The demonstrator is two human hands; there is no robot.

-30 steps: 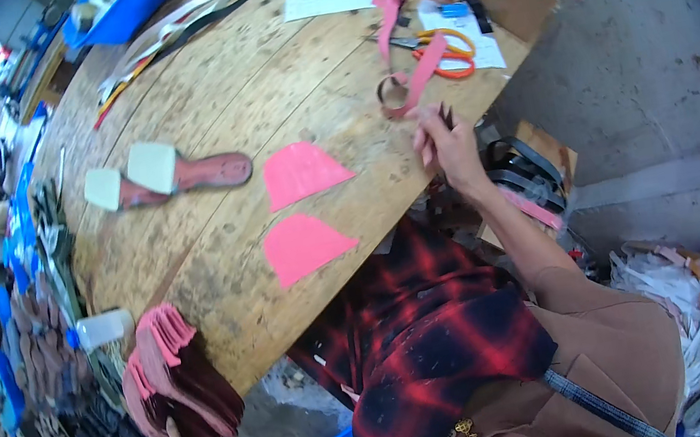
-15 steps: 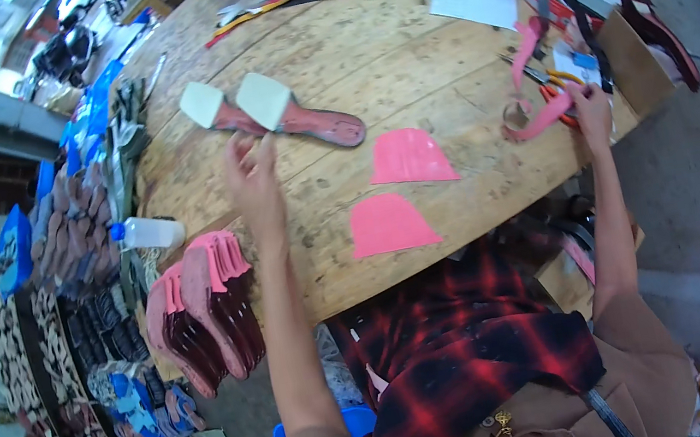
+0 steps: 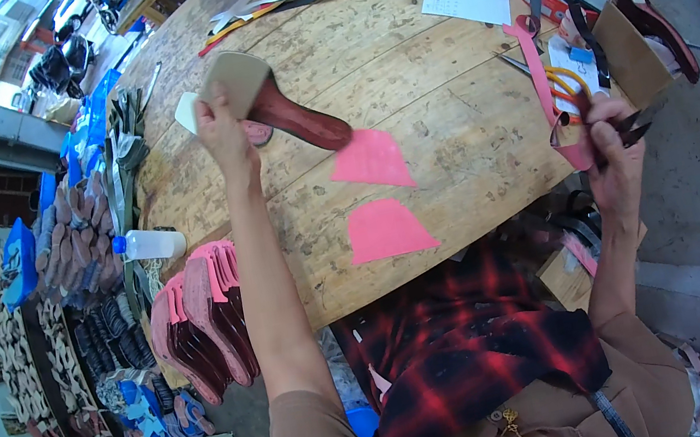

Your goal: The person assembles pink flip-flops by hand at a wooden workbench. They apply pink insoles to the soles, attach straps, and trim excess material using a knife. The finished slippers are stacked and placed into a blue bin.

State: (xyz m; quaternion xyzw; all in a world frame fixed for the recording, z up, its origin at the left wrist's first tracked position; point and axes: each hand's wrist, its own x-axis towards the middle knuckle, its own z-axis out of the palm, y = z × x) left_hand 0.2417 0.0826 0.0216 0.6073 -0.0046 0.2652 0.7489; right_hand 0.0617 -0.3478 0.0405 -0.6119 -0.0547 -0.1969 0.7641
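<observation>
Insole (image 3: 284, 110), held above the counter (image 3: 314, 225), its narrow end overlapping a pink piece (image 3: 373, 164) in view, looks light and fairly stiff, perhaps slippery; the broad pale end seems the surest hold. There the left hand (image 3: 224, 121) grips it; the right hand (image 3: 616, 149) clasps a dark pointed tool (image 3: 635, 128).

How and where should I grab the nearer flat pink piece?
I'd pinch the pink piece by its right-hand bottom corner, coming from the person's side. It looks thin and lies flat; its straight edge and pointed corners face the near edge of the table, and nothing covers it.
</observation>
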